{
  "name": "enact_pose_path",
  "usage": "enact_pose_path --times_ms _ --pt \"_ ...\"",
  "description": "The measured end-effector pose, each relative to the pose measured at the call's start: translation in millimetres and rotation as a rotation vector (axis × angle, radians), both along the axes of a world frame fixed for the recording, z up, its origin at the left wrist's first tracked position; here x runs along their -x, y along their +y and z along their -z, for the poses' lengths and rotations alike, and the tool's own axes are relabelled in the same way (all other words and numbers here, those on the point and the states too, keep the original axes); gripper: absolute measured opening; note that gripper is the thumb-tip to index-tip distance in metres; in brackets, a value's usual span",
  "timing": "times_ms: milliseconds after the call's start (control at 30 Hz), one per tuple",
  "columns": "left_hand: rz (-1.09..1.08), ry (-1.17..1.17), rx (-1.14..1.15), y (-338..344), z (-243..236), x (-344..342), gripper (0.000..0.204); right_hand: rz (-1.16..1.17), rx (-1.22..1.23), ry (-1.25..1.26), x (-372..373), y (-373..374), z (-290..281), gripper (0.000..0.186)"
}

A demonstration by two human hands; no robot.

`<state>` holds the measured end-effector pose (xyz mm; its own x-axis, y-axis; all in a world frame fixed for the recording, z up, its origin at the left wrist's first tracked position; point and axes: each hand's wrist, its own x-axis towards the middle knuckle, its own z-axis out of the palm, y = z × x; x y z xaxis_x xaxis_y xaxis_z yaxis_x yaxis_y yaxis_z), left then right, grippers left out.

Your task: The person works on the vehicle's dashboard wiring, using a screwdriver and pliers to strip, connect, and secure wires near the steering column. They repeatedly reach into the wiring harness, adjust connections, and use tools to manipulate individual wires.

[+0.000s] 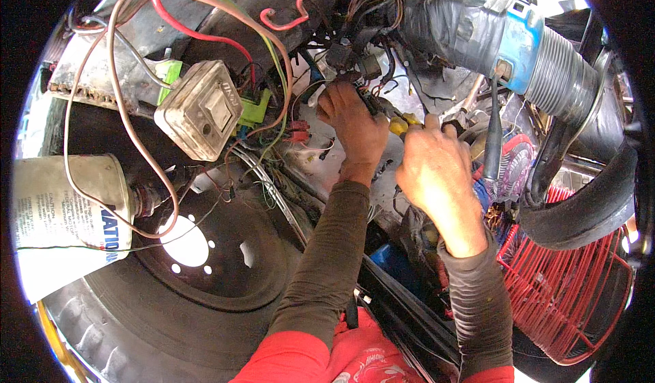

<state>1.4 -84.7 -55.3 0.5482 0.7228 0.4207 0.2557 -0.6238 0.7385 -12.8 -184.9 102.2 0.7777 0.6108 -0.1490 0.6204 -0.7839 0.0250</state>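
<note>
My left hand (349, 127) reaches into a tangle of dark wires and connectors (361, 66), its fingers curled at a dark piece that they partly hide. My right hand (437, 171) is just to its right and nearer to me, fingers bent around something hidden behind them. A yellow piece (399, 125) sits between the two hands. Red connectors (299, 130) hang left of my left hand, over a pale, dirty metal surface (317, 158).
Left are a box (196, 109) with loose cables, a white cylindrical canister (65, 212) and a large tire (150, 321). Right are a ribbed duct (559, 76) with a blue band, a black curved hose (580, 219) and a red fan guard (559, 294).
</note>
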Motion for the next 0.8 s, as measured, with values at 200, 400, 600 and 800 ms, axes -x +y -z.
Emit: enact_pose_path --times_ms 200,400,600,800 --pt "0.080 -0.053 0.017 -1.8 -0.8 -4.5 0.064 -0.137 0.007 -0.071 -19.2 -21.8 9.6 0.023" --pt "0.130 -0.049 0.033 -1.9 1.3 -3.4 0.068 -0.179 -0.089 -0.097 -24.6 -35.0 28.3 0.024" --pt "0.164 -0.107 0.084 0.8 4.9 -6.5 0.070 -0.021 -0.411 0.326 -40.1 -44.4 41.3 0.022" --pt "0.192 -0.094 0.084 1.8 3.7 -5.8 0.071 -0.041 -0.324 0.180 -31.9 -42.3 39.5 0.027"
